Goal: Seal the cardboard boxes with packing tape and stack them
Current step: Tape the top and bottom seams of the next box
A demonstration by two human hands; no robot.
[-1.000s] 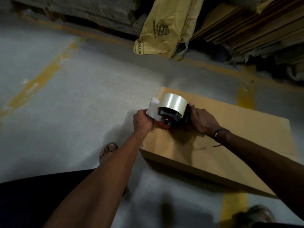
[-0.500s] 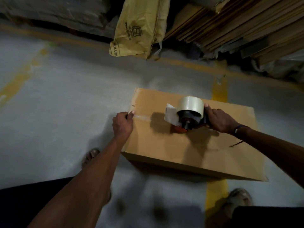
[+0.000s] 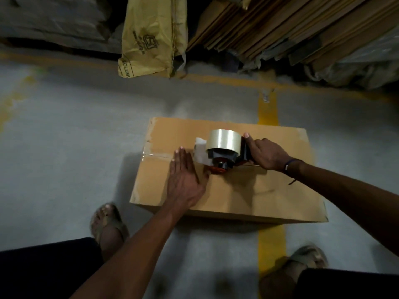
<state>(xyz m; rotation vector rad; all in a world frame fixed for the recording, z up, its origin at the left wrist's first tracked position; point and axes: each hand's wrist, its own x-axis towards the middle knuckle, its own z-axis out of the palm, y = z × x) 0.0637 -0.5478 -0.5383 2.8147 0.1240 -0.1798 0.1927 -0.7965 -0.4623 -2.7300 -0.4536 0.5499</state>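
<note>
A grey concrete floor [image 3: 64, 147] marked with worn yellow painted lines [image 3: 267, 108] runs up to a dim back edge where a slanting stack of flattened brown cardboard sheets [image 3: 280, 29] leans beside a crumpled yellow printed plastic bag [image 3: 151, 37]. On the floor, partly over one yellow line, sits a closed brown rectangular cardboard box [image 3: 248, 190]; its long axis runs left to right across the view, slightly tilted so the right end lies nearer the person. The seam between its top flaps follows that same long axis, and a strip of clear packing tape [image 3: 157, 151] covers the seam from the left edge inward, with a short tail folded over that edge.

A handheld tape dispenser with a black and red frame and a roll of clear tape [image 3: 222, 152] stands on the seam near the middle of the box top, its white front flap pointing left and its handle pointing right. The right hand [image 3: 265, 154] is curled round that handle, thumb up against the roll's side; a dark cord bracelet [image 3: 289, 167] circles the wrist. The left hand [image 3: 183, 178] lies flat, fingers straight and together, pressing the box top just left of the dispenser with its fingertips at the taped seam.

Two feet in tan sandals [image 3: 108, 225] stand on the floor at the near side of the box
</note>
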